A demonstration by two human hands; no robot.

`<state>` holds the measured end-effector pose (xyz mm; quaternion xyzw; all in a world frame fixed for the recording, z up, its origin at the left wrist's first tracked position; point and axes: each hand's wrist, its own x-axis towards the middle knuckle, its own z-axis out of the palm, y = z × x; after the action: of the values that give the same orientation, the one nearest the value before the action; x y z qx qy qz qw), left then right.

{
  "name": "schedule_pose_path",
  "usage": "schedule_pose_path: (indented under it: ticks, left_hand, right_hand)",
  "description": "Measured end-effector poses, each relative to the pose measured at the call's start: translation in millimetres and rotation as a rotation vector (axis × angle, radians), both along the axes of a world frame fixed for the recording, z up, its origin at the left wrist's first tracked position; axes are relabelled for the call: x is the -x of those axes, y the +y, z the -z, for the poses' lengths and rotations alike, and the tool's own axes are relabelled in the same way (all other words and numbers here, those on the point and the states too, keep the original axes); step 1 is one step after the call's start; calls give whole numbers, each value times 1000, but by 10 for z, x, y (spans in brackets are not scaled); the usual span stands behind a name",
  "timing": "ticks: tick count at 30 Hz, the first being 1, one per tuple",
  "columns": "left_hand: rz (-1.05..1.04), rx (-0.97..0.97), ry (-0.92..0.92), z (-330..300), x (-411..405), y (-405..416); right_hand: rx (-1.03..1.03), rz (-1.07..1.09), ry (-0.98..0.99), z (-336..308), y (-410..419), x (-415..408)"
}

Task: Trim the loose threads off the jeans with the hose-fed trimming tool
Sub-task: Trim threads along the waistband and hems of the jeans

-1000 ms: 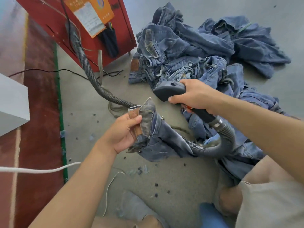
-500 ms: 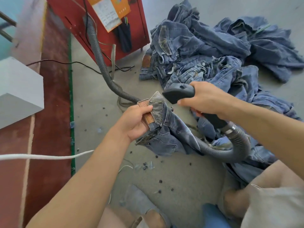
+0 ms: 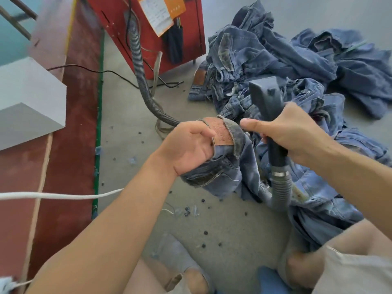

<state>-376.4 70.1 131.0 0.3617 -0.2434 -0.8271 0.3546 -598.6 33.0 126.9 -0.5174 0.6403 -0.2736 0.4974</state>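
My left hand (image 3: 188,145) grips the waistband of a pair of blue jeans (image 3: 231,168), fingers curled over the brown leather patch (image 3: 220,130). My right hand (image 3: 290,132) holds the dark grey trimming tool (image 3: 267,98) by its handle, with the head tilted up and away, above the waistband and not touching it. A grey ribbed hose (image 3: 280,187) runs from the tool's handle down, loops under the jeans and leads to the red machine (image 3: 148,24).
A heap of other blue jeans (image 3: 297,52) lies on the grey floor behind and to the right. Black cables and a white cord (image 3: 63,196) cross the floor at left. A grey box (image 3: 27,102) stands at far left. My knees are at the bottom.
My right hand has swung the tool's head from pointing left over the waistband to pointing up and away. My left hand has turned the waistband so the leather patch faces up.
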Motion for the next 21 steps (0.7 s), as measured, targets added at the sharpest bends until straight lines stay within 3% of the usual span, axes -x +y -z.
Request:
schedule_pose_path:
  ticks: [4,8,11,16,21]
  left_hand:
    - [51,82,111,-40,68,-38]
    - [20,89,-64,-16,51,-18]
    - [-65,-24,-157,84,133,20]
    - [81,-203,-259,206,122,55]
    - [-72,-206,-115,230,-4,-12]
  right_hand:
    - [20,-2,120,133,16,-131]
    - [60,49,97,185,-79,-87]
    - [80,73,108,254,-112,-82]
    - [21,26,-63,271,-195,-9]
    - [-56,-29,92,385,-184,35]
